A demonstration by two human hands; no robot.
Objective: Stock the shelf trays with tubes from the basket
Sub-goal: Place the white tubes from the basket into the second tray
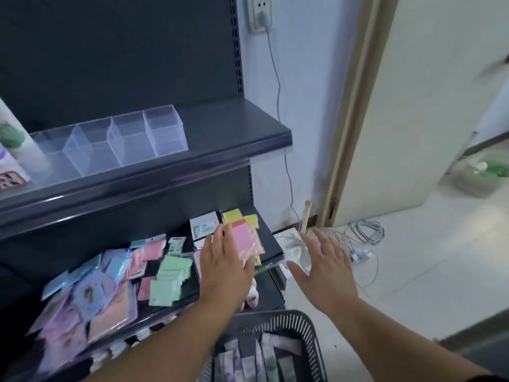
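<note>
Hovering mid-frame in head cam: left hand & right hand, fingers spread, holding nothing. Tubes lie in basket, bottom centre. Clear trays upper left look empty. Prob. pre-pick step; next I reach down, grip one tube.

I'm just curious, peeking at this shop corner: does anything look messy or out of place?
Yes. The flat pastel packets on the lower dark shelf lie jumbled and overlapping at odd angles, not in rows. Loose grey cables sprawl tangled on the floor by the door.
</note>
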